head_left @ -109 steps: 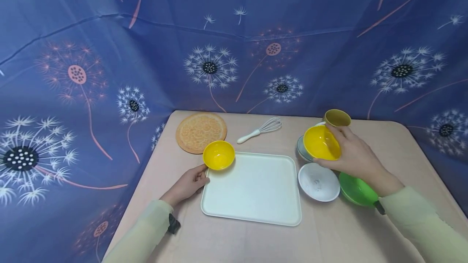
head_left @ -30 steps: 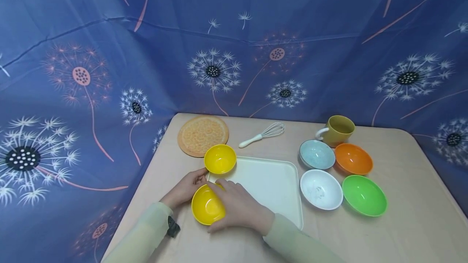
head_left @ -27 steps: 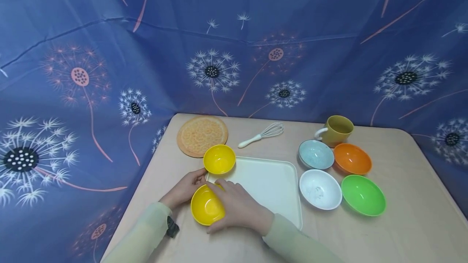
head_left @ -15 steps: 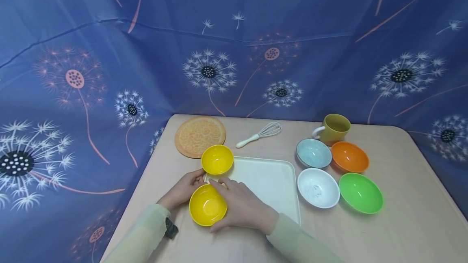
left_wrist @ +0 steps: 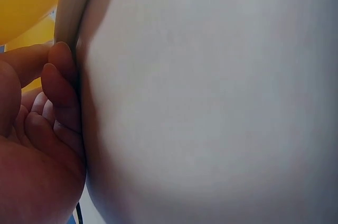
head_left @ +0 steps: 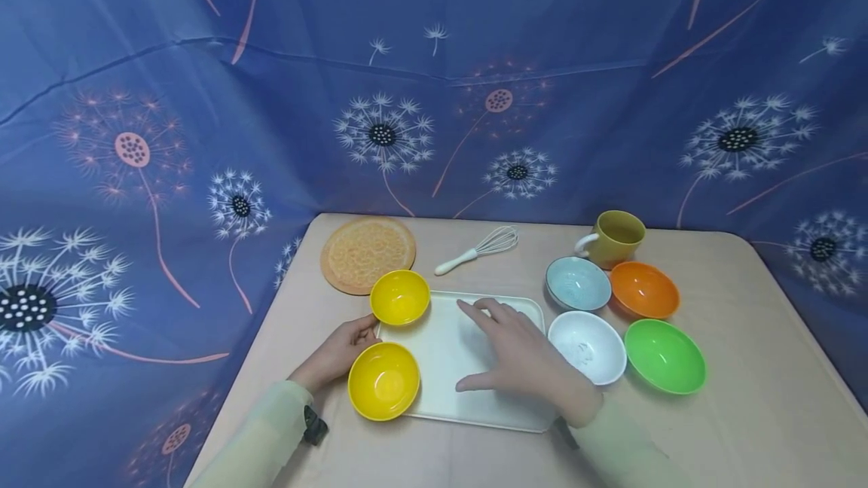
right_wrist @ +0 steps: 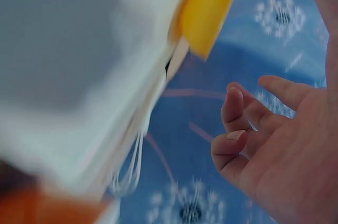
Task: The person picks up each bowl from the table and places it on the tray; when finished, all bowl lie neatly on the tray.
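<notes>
In the head view my left hand [head_left: 340, 351] holds the left edge of a white rectangular tray [head_left: 441, 367], its fingertips [left_wrist: 62, 57] right at the tray's side in the left wrist view. One yellow bowl [head_left: 400, 298] sits over the tray's far left corner. A second yellow bowl [head_left: 383, 382] stands at the near left corner, just in front of the left hand. My right hand [head_left: 518, 352] is over the right half of the tray, fingers spread and holding nothing; the right wrist view also shows its palm [right_wrist: 296, 155] bare.
Right of the tray are a white bowl [head_left: 587, 349], a light blue bowl [head_left: 579, 284], an orange bowl [head_left: 644, 290] and a green bowl [head_left: 665, 358]. Behind them stands a mustard mug [head_left: 615, 238]. A whisk [head_left: 475, 251] and a round pizza-patterned board [head_left: 368, 254] lie at the back.
The right hand carried the second yellow bowl from the right side to the tray's near left corner, then let go and moved right. The left hand has stayed at the tray's edge.
</notes>
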Available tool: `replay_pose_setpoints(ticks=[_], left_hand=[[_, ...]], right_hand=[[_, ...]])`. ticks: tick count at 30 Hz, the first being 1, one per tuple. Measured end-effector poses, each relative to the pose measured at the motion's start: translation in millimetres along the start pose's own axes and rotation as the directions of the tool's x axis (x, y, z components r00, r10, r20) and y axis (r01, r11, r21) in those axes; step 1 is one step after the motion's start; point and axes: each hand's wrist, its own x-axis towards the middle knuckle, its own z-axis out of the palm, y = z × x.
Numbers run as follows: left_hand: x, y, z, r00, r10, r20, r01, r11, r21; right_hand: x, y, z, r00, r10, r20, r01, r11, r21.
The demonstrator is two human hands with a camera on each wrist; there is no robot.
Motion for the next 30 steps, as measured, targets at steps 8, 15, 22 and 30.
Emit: replay_pose_setpoints(ticks=[8,15,22,30], left_hand=[[-0.8,3.0,-1.4,1.000,-0.004,-0.001,0.004,1.000,0.020],[-1.2,-0.3,-0.2,1.000,-0.002,0.020,0.002,1.000,-0.011],[-1.1,-0.9,0.2,1.000,0.006,0.012,-0.006,1.000,-0.018],[-3.7,3.1,0.0,1.000,-0.013,0.009,0.013,1.000,-0.013]], right_hand=[[-35.8,53.1,-40.1,0.988,0.101,-0.120,-0.102,0.995,-0.002],[-77.4,102.0,-65.7,0.965,0.236,-0.113,-0.237,0.972,0.003],[-120.5,146.4,-73.5,0.917,0.378,-0.126,-0.381,0.925,0.003],[-161.8,180.4,-66.1,0.868,0.457,-0.193,-0.466,0.885,-0.001]])
